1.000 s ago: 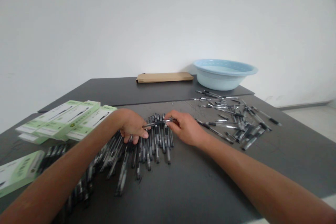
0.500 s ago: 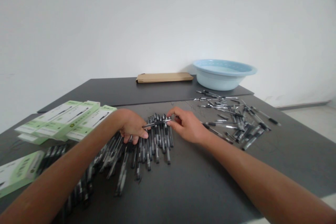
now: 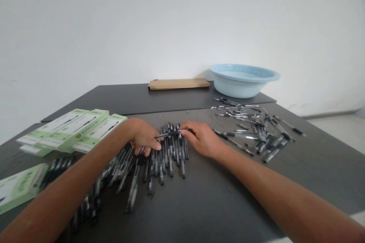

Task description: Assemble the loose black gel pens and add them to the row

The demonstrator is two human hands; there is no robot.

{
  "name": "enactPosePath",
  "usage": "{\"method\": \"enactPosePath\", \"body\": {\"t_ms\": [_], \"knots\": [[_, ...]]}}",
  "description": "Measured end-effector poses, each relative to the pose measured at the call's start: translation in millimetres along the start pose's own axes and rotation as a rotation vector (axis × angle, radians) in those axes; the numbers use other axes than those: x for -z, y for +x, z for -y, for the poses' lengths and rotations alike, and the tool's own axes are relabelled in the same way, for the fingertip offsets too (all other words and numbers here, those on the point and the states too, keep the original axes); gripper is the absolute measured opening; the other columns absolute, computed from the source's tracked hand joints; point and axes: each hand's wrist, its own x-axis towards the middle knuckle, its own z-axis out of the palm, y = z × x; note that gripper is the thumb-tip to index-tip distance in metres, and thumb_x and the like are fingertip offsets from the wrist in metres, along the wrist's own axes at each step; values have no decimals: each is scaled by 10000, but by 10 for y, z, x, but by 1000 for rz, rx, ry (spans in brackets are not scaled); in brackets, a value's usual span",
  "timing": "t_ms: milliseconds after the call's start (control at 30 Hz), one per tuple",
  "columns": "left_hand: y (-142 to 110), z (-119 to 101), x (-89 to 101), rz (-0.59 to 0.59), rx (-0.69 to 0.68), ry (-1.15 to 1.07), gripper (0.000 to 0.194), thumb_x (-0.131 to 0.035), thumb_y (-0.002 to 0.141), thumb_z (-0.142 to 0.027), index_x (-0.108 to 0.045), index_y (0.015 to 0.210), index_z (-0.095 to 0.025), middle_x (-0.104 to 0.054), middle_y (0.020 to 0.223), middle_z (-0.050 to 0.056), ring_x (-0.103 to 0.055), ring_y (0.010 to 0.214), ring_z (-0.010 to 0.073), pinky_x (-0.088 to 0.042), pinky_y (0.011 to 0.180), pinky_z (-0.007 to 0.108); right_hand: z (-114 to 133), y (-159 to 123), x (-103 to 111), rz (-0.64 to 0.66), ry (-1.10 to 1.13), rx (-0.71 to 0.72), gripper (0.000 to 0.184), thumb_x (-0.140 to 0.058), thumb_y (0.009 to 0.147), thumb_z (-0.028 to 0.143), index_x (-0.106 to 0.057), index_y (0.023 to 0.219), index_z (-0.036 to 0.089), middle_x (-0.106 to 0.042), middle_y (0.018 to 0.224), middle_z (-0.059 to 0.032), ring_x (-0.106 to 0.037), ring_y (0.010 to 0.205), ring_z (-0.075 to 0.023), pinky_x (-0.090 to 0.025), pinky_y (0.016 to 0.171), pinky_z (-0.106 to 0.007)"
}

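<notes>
A clear pen with a black grip [image 3: 170, 133] lies sideways between my two hands, over the heap of pens. My left hand [image 3: 145, 136] is closed round its left end. The thumb and fingers of my right hand [image 3: 199, 136] pinch its right end, and the tip is hidden by them. Below and around my left hand spreads a pile of similar pens [image 3: 134, 193], most pointing toward me. Part of that pile is covered by my left forearm.
Green and white pen boxes [image 3: 68, 129] are stacked at the left, with another box [image 3: 23, 186] nearer me. Loose pens and pen parts [image 3: 256, 129] lie scattered on the right. A flat brown cardboard piece [image 3: 179, 84] and a light blue basin [image 3: 242, 81] stand at the back.
The fingers of my right hand have closed further over the pen's right end, covering the tip that showed before. My left hand stays almost still.
</notes>
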Motion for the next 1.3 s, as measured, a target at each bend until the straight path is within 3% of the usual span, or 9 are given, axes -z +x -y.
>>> {"method": "enactPosePath", "body": {"t_ms": [167, 267, 667, 867, 1000, 1167, 1300], "knots": [[5, 1, -6, -4, 6, -14, 489, -387, 889, -412, -433, 1312, -170, -697, 1059, 138, -672, 726, 207, -479, 589, 262, -15, 3, 100, -75, -31, -74, 327, -493, 902, 362, -533, 1177, 190, -547, 655, 18, -499, 604, -134, -326, 583, -237], [10, 9, -7, -5, 7, -20, 519, -409, 875, -424, -421, 1330, -176, -699, 1057, 137, -672, 723, 211, -478, 582, 261, -24, 2, 118, -77, -16, -83, 287, -524, 883, 313, -536, 1145, 196, -485, 609, 44, -456, 556, -118, -304, 559, -230], [35, 42, -1, -9, -29, -32, 527, -411, 855, -440, -427, 1308, -172, -707, 1027, 145, -663, 660, 203, -466, 533, 260, 28, -11, 30, -4, -2, -29, 111, -532, 855, 201, -570, 959, 202, -577, 733, 19, -485, 627, -111, -314, 596, -213], [19, 26, -15, -18, -18, -20, 446, -400, 874, -396, -471, 1248, -162, -703, 1034, 152, -662, 666, 201, -462, 534, 256, 20, -9, 6, -2, -22, -4, 101, -506, 881, 226, -582, 937, 190, -613, 767, -2, -524, 675, -125, -340, 622, -222], [8, 24, -17, -32, -28, -27, 444, -419, 862, -412, -488, 1236, -181, -713, 1011, 137, -656, 633, 197, -457, 517, 254, 1, 4, 53, -13, -29, 2, 220, -431, 931, 306, -606, 912, 174, -638, 818, -33, -561, 749, -147, -360, 662, -239], [11, 23, -10, -25, -22, -37, 481, -421, 859, -426, -468, 1272, -184, -713, 1019, 134, -662, 650, 200, -462, 531, 256, -60, 15, 168, -155, -47, -83, 222, -464, 909, 358, -571, 976, 175, -558, 665, 13, -503, 606, -127, -321, 574, -228], [7, 10, -12, -30, -17, -35, 486, -441, 846, -420, -490, 1257, -164, -716, 1001, 132, -665, 670, 215, -467, 549, 274, -32, 1, 150, -87, -40, -66, 185, -534, 870, 329, -559, 986, 188, -491, 615, 42, -451, 558, -113, -289, 546, -218]]}}
